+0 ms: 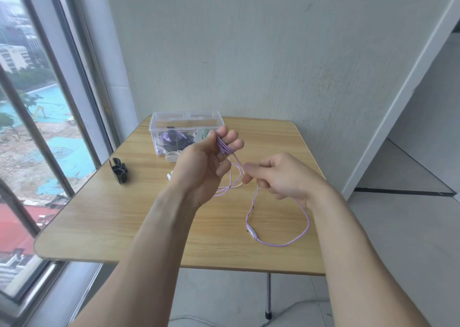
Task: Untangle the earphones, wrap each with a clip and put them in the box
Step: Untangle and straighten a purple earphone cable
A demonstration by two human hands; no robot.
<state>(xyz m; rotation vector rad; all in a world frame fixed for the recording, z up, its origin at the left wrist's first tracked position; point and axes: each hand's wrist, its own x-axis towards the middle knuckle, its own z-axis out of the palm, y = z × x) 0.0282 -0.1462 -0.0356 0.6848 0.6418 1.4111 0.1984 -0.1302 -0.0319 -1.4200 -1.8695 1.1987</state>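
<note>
Up above the table (124,217), the purple earphone cord (225,148) is looped in several turns over the curled fingers of the left hand (204,170), while the right hand (278,177) pinches the same cord just beside it; from there the rest trails down and lies in a wide loop on the wood, with its inline remote (252,232) near the front edge. Farther back a clear box (159,127) holds more bundled earphones, a white clip (172,156) lies just in front of it, and black clips (120,171) sit well apart to the left by the window (37,127).
</note>
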